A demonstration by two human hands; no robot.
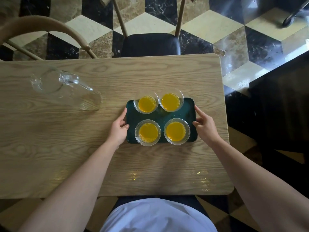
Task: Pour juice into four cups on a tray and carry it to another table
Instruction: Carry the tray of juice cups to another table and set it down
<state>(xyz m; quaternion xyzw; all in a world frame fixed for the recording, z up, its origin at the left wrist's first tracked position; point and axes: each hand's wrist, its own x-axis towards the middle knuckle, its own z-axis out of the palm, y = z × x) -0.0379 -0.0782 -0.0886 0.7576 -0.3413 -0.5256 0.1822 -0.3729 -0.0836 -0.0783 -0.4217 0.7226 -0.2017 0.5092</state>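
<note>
Fingers (124,114) of our left hand (117,129) and right hand (206,127) curl loosely on the tray (160,115) edges, nine and three o'clock; we lift level, keeping four cups (148,132) steady.

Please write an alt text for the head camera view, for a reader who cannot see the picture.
A person's left hand and right hand touch the short edges of a dark green rectangular tray holding four clear plastic cups of orange juice on a light wooden table. An empty clear glass pitcher stands to the left.
</note>
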